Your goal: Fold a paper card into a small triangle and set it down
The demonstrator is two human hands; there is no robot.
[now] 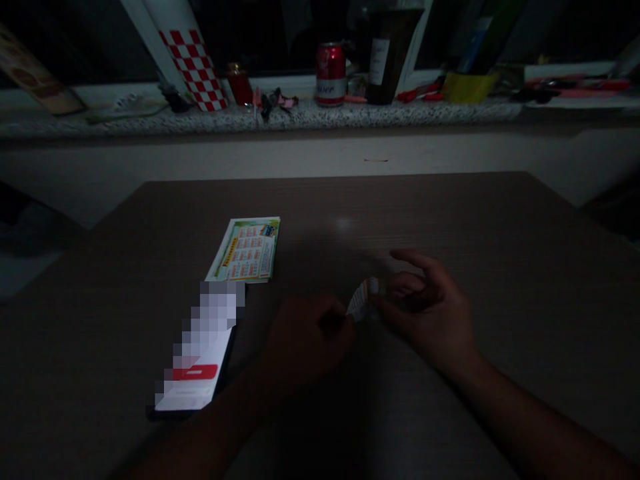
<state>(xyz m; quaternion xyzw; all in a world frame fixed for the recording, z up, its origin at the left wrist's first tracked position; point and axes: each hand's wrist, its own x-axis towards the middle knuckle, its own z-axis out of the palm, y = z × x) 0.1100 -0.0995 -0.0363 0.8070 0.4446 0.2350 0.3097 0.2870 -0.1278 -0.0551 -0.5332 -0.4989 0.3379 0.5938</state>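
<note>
Curving between both hands, a small printed slip (359,301) is over the middle of the brown table (320,200). The left hand (310,333) is nearly closed, its thumb and finger pinching the slip's lower left edge; its other fingers are lost in shadow. The right hand (440,313) nips the opposite edge with its thumb and a curled finger, the index finger raised clear. Leftward lies a phone (200,393) with its screen lit, and just beyond it a printed card (246,253). Behind the table, a speckled sill (280,125) bears a red can (331,73) and a checkered tube (193,67).
</note>
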